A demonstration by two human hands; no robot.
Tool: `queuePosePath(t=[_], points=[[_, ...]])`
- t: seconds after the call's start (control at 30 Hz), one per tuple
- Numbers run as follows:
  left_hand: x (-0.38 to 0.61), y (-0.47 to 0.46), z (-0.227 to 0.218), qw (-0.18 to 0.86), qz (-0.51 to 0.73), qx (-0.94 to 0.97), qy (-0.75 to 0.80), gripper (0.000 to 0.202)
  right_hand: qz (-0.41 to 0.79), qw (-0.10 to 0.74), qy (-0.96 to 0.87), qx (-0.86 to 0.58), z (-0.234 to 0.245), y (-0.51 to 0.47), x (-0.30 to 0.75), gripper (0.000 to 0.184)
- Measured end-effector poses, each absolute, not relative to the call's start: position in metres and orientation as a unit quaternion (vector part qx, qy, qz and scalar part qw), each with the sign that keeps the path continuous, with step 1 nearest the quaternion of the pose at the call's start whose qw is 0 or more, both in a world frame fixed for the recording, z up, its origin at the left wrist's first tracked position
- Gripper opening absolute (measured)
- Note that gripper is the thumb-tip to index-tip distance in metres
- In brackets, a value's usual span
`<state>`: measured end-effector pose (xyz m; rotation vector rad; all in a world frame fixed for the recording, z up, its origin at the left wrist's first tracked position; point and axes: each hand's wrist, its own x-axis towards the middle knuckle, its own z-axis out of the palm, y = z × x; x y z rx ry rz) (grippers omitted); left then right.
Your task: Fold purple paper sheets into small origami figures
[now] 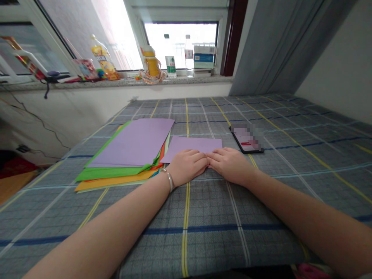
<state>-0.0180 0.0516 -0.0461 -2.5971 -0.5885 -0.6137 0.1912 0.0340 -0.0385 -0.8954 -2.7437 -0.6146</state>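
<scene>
A folded purple paper sheet (193, 145) lies on the plaid bedcover in front of me. My left hand (186, 166) and my right hand (229, 163) rest side by side on its near edge, fingers curled and pressed down on the paper, fingertips meeting in the middle. A silver bracelet (169, 179) circles my left wrist. To the left lies a stack of coloured paper (128, 153) with a purple sheet on top and green, orange and red edges showing beneath.
A phone (247, 138) lies screen up just right of the folded sheet. The grey plaid bedcover (203, 224) spreads all around. The windowsill (122, 80) behind holds bottles, a yellow cup and boxes. A grey curtain (276, 46) hangs at the right.
</scene>
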Motion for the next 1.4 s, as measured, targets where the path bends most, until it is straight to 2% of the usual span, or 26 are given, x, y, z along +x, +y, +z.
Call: queuePosePath(t=[0.23, 0.9, 1.4], points=[[-0.018, 0.052, -0.048, 0.178, -0.229, -0.924, -0.248, 0.024, -0.206, 0.117, -0.925, -0.295, -0.042, 0.039, 0.203, 0.031], [-0.027, 0.046, -0.034, 0.211, -0.216, -0.925, -0.229, 0.025, -0.192, 0.153, -0.928, -0.28, -0.039, 0.04, 0.213, 0.033], [-0.028, 0.048, -0.035, 0.136, -0.223, -0.926, -0.272, 0.014, -0.203, 0.152, -0.925, -0.282, -0.039, 0.041, 0.215, 0.033]])
